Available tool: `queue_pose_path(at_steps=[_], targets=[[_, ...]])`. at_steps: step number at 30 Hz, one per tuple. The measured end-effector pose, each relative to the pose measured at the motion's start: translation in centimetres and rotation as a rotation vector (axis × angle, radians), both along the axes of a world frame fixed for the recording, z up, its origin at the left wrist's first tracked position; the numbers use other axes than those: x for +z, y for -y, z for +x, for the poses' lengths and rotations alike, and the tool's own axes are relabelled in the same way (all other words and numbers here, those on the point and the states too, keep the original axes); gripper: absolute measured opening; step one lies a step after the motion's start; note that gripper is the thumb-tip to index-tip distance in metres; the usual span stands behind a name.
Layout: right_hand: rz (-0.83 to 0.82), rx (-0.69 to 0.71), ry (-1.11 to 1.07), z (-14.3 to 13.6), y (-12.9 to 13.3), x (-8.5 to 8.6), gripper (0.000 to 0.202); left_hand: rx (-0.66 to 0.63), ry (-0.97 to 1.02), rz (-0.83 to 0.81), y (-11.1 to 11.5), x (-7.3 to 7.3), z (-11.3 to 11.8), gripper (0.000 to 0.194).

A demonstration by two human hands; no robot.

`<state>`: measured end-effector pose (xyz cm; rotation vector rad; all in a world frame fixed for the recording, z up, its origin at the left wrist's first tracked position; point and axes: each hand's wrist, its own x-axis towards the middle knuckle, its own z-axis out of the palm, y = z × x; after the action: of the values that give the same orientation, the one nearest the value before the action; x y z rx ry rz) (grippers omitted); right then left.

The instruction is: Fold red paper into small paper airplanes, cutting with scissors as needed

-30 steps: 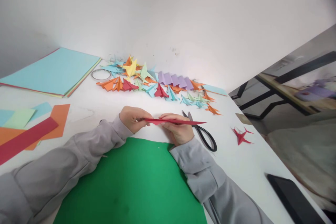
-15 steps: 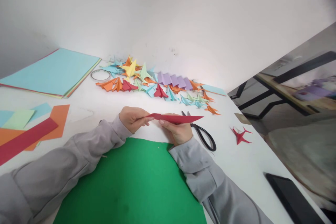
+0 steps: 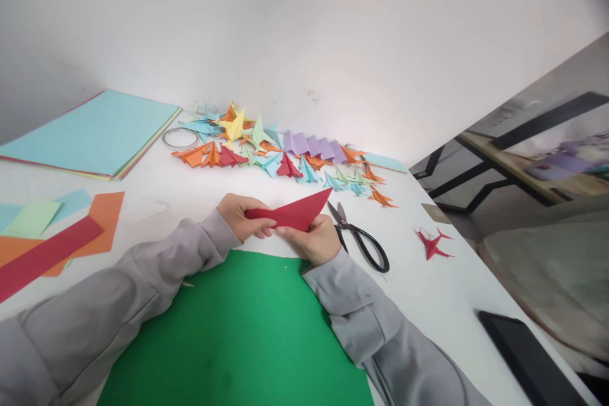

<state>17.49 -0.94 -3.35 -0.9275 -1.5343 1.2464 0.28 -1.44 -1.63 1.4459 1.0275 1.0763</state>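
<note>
A folded piece of red paper [image 3: 301,210] is held between both hands above the far edge of a green sheet [image 3: 238,330]. My left hand [image 3: 240,216] pinches its narrow left end between thumb and fingers. On the right, my right hand [image 3: 320,240] grips the lower edge, thumb in front and fingers mostly hidden behind. The paper's right end rises to a sharp point. Just right of that hand lie black-handled scissors [image 3: 368,247] with their blades slightly apart.
Folded paper figures [image 3: 233,127] in several colours line the wall. Large blue sheets [image 3: 95,133] are stacked at the far left, with paper strips [image 3: 52,250] nearer. A small red paper figure [image 3: 432,244] and a black device [image 3: 528,355] lie at right.
The red paper has turned so that its broad face shows and its right tip points up. My left hand has more of its left end between the fingers.
</note>
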Motion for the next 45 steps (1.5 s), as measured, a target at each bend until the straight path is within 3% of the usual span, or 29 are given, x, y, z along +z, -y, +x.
queue_pose_path(at_steps=[7, 10, 19, 27, 31, 36, 45], targets=[[-0.041, -0.022, 0.053, -0.3, 0.4, 1.2, 0.023, -0.01, 0.085, -0.143, 0.1, 0.3, 0.2, 0.021], [-0.066, 0.011, 0.064, -0.4, 0.5, 1.4, 0.022, 0.003, 0.063, -0.182, 0.1, 0.5, 0.1, 0.036], [-0.115, -0.08, -0.018, -0.5, 0.2, 0.6, 0.017, -0.074, 0.074, -0.28, -0.2, 0.9, 0.0, 0.04], [-0.14, -0.066, 0.004, -0.6, 0.2, 0.8, 0.02, -0.112, 0.084, -0.256, -0.3, 0.5, -0.2, 0.046], [-0.14, -0.002, -0.024, -0.6, 0.2, 0.9, 0.019, -0.159, 0.184, -0.12, -0.2, 0.2, -0.3, 0.069], [-0.103, 0.074, -0.018, -0.5, 0.2, 1.1, 0.016, -0.201, 0.155, -0.072, -0.3, -0.4, -0.3, 0.046], [-0.132, 0.057, -0.082, -0.5, 0.1, 0.5, 0.022, -0.188, 0.171, -0.136, -0.1, 0.0, -0.3, 0.042]])
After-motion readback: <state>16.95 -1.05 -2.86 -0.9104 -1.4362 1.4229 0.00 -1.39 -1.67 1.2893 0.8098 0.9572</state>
